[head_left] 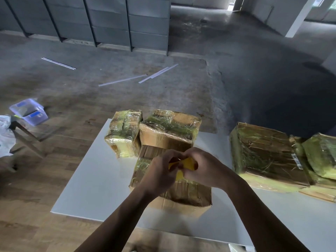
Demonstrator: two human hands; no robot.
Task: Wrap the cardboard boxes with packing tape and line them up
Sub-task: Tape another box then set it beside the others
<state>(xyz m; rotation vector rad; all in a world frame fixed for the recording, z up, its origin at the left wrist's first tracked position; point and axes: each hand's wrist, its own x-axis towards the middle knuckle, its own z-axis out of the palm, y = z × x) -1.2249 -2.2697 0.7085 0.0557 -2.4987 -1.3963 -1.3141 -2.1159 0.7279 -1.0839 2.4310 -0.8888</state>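
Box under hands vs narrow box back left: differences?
The box under the hands is wider, its near side bare cardboard; the narrow box is smaller, its near side taped yellow. The left hand and right hand pinch yellow tape above the first box; none touches the narrow box. Both sit on the white table.

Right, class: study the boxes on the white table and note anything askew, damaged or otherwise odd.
The large right-hand box looks crumpled and torn on top. The small left box sits at an angle beside the rear box, so they form no row yet. Loose white strips lie scattered on the floor beyond the table.
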